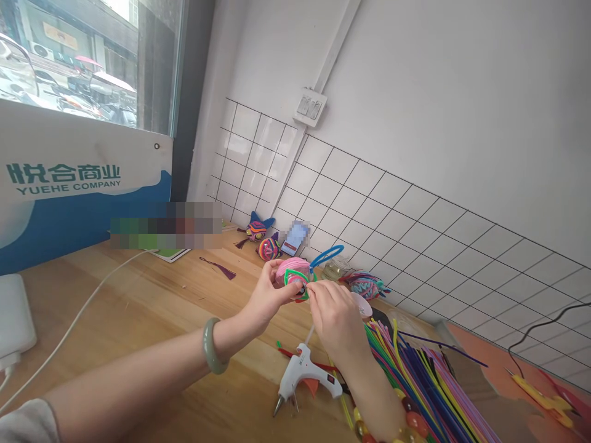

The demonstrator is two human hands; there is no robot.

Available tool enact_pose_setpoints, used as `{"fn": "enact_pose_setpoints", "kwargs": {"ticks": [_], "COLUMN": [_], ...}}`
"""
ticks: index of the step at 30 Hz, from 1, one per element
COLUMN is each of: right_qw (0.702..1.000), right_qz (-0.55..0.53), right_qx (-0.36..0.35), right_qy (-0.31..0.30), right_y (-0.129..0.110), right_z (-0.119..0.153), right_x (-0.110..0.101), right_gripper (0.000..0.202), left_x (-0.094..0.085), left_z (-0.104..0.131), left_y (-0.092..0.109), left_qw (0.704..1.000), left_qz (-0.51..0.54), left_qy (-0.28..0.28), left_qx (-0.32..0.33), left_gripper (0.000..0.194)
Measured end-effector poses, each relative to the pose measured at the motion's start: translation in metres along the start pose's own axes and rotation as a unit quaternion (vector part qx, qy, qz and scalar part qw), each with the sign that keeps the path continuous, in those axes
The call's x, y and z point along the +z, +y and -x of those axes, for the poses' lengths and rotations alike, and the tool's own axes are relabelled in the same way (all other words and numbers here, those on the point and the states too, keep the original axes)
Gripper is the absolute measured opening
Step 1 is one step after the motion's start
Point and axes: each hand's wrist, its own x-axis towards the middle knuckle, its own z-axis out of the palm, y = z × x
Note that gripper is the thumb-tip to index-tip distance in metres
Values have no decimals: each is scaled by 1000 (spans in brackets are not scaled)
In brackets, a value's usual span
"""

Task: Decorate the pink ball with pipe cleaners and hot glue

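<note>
My left hand (264, 299) is closed around a pink pipe-cleaner craft ball (293, 267), with the thumb across its front. Green trim and a small dark, eye-like spot show on the ball's face, and a blue pipe-cleaner loop (329, 255) sticks up from it to the right. At the ball's right edge, my right hand (339, 315) is closed in a pinch; whatever lies between its fingertips is hidden. Below the hands, a white hot glue gun (302, 371) rests on the table, its nozzle toward me.
Two finished-looking colourful ornaments (268, 248), a phone (295, 238) and a glass jar (335, 268) stand by the wall. Bundled pipe cleaners (429, 384) lie at right, near yellow-handled tool (540, 394). A purple tassel (219, 268) and white cable (78, 330) lie at left.
</note>
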Motion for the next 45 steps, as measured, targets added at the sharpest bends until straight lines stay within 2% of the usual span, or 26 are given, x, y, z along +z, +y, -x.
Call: {"fn": "enact_pose_setpoints", "kwargs": {"ticks": [6, 13, 19, 25, 35, 45], "right_qw": [1000, 1000, 995, 966, 944, 906], "right_qz": [-16, 5, -71, -194, -245, -297], "right_qx": [-2, -6, 75, 169, 222, 301], "right_qy": [-9, -21, -5, 8, 22, 30], "right_y": [3, 1, -6, -8, -8, -10], "right_z": [1, -1, -2, -2, -1, -4], "right_x": [-1, -4, -3, -1, 0, 0], "right_gripper": [22, 22, 20, 19, 15, 15], "left_x": [1, 2, 3, 4, 7, 7], "left_z": [0, -1, -1, 1, 4, 6], "left_y": [2, 3, 2, 4, 9, 9], "left_qw": [1000, 998, 998, 998, 999, 1000], "left_qz": [-15, -48, -44, -35, -17, 3], "left_qy": [9, 17, 27, 24, 11, 8], "left_qx": [-10, 20, 39, 44, 30, 19], "left_gripper": [50, 56, 57, 54, 53, 51]}}
